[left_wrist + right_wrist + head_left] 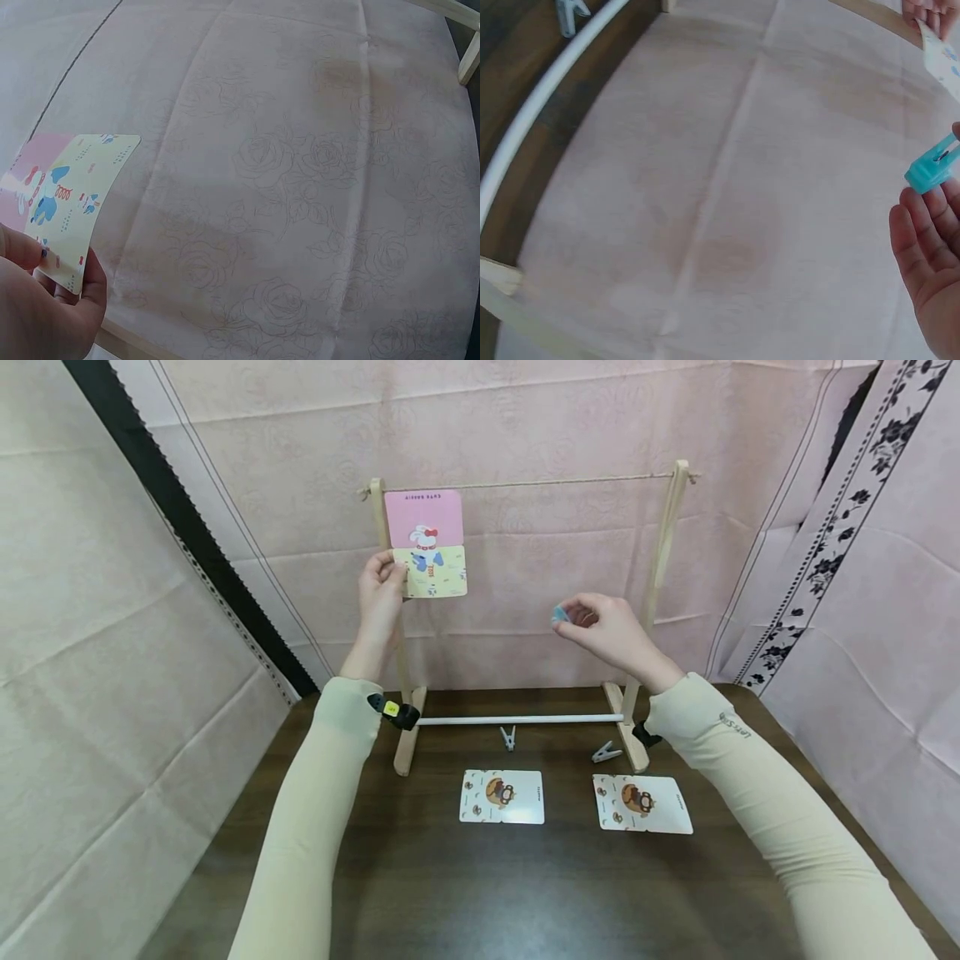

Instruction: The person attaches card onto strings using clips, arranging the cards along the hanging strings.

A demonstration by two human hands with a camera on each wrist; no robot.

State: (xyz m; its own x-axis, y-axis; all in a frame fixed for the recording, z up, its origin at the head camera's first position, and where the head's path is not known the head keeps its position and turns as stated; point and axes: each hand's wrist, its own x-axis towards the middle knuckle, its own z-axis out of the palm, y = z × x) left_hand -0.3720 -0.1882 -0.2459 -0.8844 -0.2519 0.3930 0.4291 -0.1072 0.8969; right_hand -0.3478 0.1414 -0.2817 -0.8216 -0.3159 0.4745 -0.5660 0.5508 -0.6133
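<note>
My left hand [381, 592] pinches the lower left edge of a pink and yellow card [427, 518] with a white rabbit on it. The card's top edge is right at the string [558, 484], close beside the left post of a wooden stand. In the left wrist view, the thumb lies over the card [90, 187] and fingers are behind it. Away to the right, my right hand [611, 622] holds a light blue clothespin [560, 614] between thumb and fingers, below string height. The right wrist view shows the clothespin [930, 171] more closely.
The stand's right post [667, 535] rises behind my right hand, and a white rod [517, 719] joins the feet. Two grey clothespins [508, 738] and two white cards [521, 795] with animal pictures lie on the dark table [480, 893]. Pale cloth [525, 593] hangs behind.
</note>
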